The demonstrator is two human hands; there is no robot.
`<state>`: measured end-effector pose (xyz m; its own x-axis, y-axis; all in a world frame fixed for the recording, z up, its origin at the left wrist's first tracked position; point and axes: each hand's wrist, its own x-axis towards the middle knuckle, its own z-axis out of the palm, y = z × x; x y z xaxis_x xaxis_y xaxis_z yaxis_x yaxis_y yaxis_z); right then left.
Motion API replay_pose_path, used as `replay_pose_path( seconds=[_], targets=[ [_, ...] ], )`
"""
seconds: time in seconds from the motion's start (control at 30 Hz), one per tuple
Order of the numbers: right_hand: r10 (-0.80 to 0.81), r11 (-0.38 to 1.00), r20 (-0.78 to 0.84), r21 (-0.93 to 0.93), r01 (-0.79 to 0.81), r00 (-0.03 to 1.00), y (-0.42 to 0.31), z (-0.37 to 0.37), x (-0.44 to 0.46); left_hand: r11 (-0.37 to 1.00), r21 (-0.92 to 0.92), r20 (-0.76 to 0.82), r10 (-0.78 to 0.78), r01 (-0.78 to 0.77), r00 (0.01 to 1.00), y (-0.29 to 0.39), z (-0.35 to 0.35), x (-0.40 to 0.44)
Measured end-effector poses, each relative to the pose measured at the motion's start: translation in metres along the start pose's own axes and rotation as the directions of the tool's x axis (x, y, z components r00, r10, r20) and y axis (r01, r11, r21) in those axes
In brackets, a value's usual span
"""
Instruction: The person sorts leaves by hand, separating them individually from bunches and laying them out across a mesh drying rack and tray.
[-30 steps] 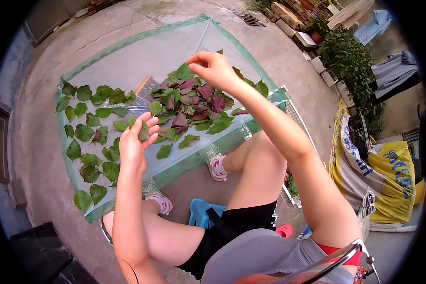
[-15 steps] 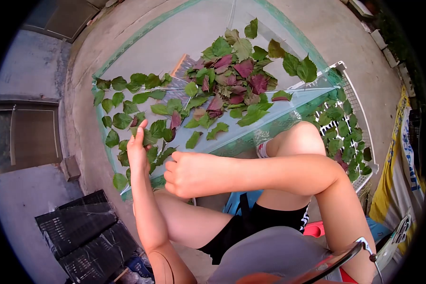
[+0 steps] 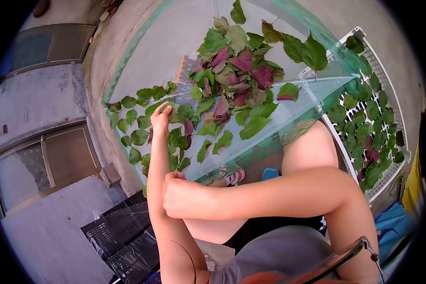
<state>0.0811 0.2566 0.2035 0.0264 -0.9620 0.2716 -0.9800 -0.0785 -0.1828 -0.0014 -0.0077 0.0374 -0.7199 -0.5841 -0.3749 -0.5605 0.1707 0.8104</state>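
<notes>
My left hand (image 3: 161, 116) reaches over the loose green leaves (image 3: 139, 137) on the left of the net sheet (image 3: 142, 61). Its fingers are bent together among leaves; what they hold cannot be made out. Lower down, my right hand (image 3: 180, 195) is closed beside my left forearm, its contents hidden. A heap of green and purple leaves (image 3: 241, 60) lies at the middle of the sheet. Larger green leaves (image 3: 314, 53) lie to the right of the heap.
A white plastic crate (image 3: 386, 182) with several leaves stands at the right, beside my knee. Black crates wrapped in plastic (image 3: 128, 236) lie at the lower left, near a wall (image 3: 57, 232). Under the net is a wooden-edged object (image 3: 180, 68).
My right hand has come from above the leaf heap down to my left forearm. The view has turned, bringing the leaf-filled crate and black crates into sight. My left hand stays by the leaves.
</notes>
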Motion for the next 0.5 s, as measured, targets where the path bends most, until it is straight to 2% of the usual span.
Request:
replay_pose_path(
  seconds=[0.03,0.07,0.1,0.17,0.2,0.23,0.27,0.3,0.33,0.37,0.43,0.5],
  targets=[
    [0.015,1.0,-0.001,0.007,-0.015,1.0,0.001,-0.002,-0.002,0.994,0.107,-0.09,0.044,-0.034,0.995,-0.016,0.0,0.015],
    [0.036,0.999,-0.044,-0.028,-0.037,0.998,0.002,-0.005,-0.004,0.887,0.441,-0.238,0.261,-0.135,0.935,-0.033,-0.002,0.032],
    [0.057,0.996,-0.085,-0.061,-0.062,0.995,0.004,-0.005,-0.006,0.602,0.79,-0.228,0.459,-0.112,0.859,-0.015,0.003,0.023],
    [0.071,0.996,-0.087,-0.038,-0.075,0.994,0.006,-0.004,-0.006,0.636,0.716,-0.151,0.543,-0.288,0.826,0.015,0.016,0.014],
    [0.087,0.996,-0.099,-0.013,-0.089,0.991,0.007,-0.004,-0.005,0.763,0.548,-0.109,0.471,-0.343,0.875,0.022,0.023,0.019],
    [0.104,0.995,-0.112,0.01,-0.104,0.988,0.008,-0.003,-0.004,0.762,0.548,-0.1,0.47,-0.346,0.877,0.027,0.034,0.023],
    [0.112,0.994,-0.111,0.012,-0.112,0.987,0.01,-0.007,-0.007,0.785,0.466,-0.02,0.47,-0.408,0.882,0.031,0.05,0.025],
    [0.205,0.978,-0.204,-0.002,-0.209,0.957,0.012,-0.015,-0.01,0.804,0.376,0.059,0.475,-0.461,0.878,0.039,0.068,0.017],
    [0.29,0.952,-0.297,-0.01,-0.306,0.91,0.014,-0.021,-0.013,0.749,0.431,0.127,0.501,-0.503,0.856,0.047,0.084,0.008],
    [0.298,0.949,-0.297,-0.014,-0.316,0.907,0.018,-0.022,-0.014,0.688,0.477,0.197,0.522,-0.547,0.83,0.063,0.104,-0.008],
    [0.265,0.964,-0.259,0.042,-0.263,0.929,0.022,-0.022,-0.014,0.533,0.47,0.361,0.611,-0.704,0.704,0.075,0.134,-0.022],
    [0.244,0.97,-0.232,0.059,-0.237,0.942,0.022,-0.017,-0.01,0.513,0.49,0.469,0.527,-0.705,0.709,0.09,0.162,-0.044]
  ],
)
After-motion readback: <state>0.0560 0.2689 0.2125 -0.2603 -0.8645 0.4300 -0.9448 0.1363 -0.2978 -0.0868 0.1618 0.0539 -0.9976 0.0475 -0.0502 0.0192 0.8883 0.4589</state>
